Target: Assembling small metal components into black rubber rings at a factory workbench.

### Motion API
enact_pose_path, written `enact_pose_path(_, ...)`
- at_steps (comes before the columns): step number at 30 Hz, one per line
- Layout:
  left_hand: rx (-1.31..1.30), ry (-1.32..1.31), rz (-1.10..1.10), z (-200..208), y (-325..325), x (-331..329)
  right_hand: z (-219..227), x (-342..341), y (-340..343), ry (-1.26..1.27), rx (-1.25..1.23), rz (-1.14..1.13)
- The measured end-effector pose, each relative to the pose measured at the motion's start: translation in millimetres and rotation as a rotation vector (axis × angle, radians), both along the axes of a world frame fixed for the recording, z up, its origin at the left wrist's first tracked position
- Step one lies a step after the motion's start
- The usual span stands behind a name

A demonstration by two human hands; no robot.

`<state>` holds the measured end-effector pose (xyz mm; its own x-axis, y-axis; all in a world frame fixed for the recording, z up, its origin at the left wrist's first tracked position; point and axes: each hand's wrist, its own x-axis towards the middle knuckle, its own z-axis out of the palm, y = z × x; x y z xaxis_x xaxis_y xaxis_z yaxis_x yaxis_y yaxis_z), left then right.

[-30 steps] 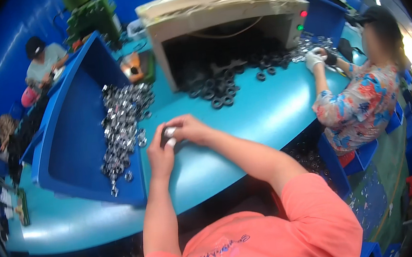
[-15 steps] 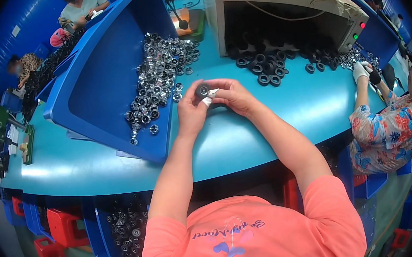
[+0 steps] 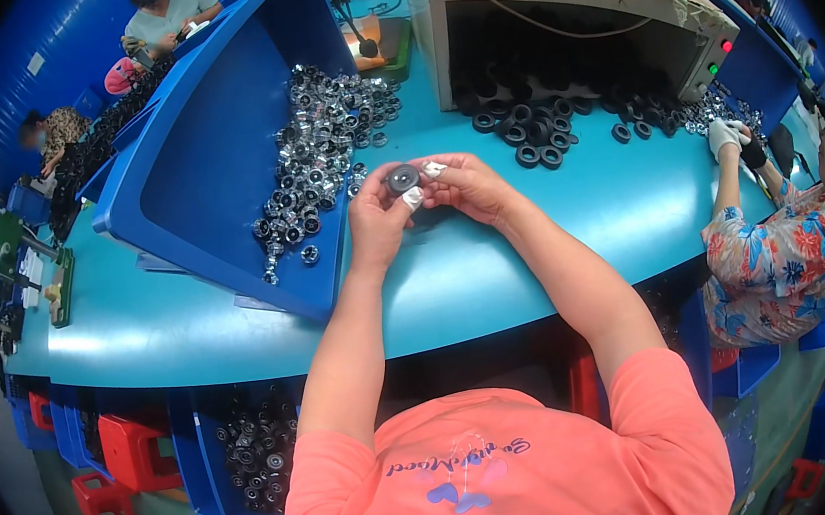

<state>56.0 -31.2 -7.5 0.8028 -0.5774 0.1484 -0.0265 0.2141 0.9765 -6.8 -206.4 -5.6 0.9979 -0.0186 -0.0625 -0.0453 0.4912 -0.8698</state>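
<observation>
Up and out goes the white wrap [image 3: 433,169] on my right hand [image 3: 462,187], now at the wheel's right rim rather than down beside the other thumb, while the wheel itself barely shifts. And here's the piece I'm watching: a small black-tyred wheel [image 3: 403,179], held over the teal table [image 3: 476,291], in from its near edge and just off the right side of the blue tub [image 3: 201,159]. My left hand [image 3: 381,216] pinches it, the wrapped thumb at the near rim, fingers around the left side and partly lost from view. The right is close in against the rim; whether it squeezes or only steadies, I can't tell from up here.

I'd call this step turning and thumbing the tyre about its hub. My read on the next move: it calls for a steady left pinch and even, careful pressure from the right around the rim.

Good look at the wheel now! Face tipped up at me, round, dull black outside, greyer within, a pale spot at the centre; finer detail is too small to read. Left of it, shiny wheel hubs [image 3: 299,184] spill along the tub's right side; beyond, loose black tyres [image 3: 535,132] crowd the mouth of the beige box [image 3: 597,2].
</observation>
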Motion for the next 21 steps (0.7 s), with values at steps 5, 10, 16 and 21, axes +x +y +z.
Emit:
enact_pose_path(5,-0.165,0.267,-0.099,-12,10,9,8,-4,14,-0.099,-0.303,-0.062)
enact_pose_path(10,-0.037,0.273,-0.135,-13,9,2,1,-4,14,-0.129,-0.518,-0.093)
enact_pose_path(16,0.028,0.251,-0.010,-14,8,-2,11,-6,15,-0.025,-0.477,-0.026)
enact_pose_path(21,-0.044,0.166,0.065,-7,2,-9,-1,-3,9,-0.023,-0.461,0.008)
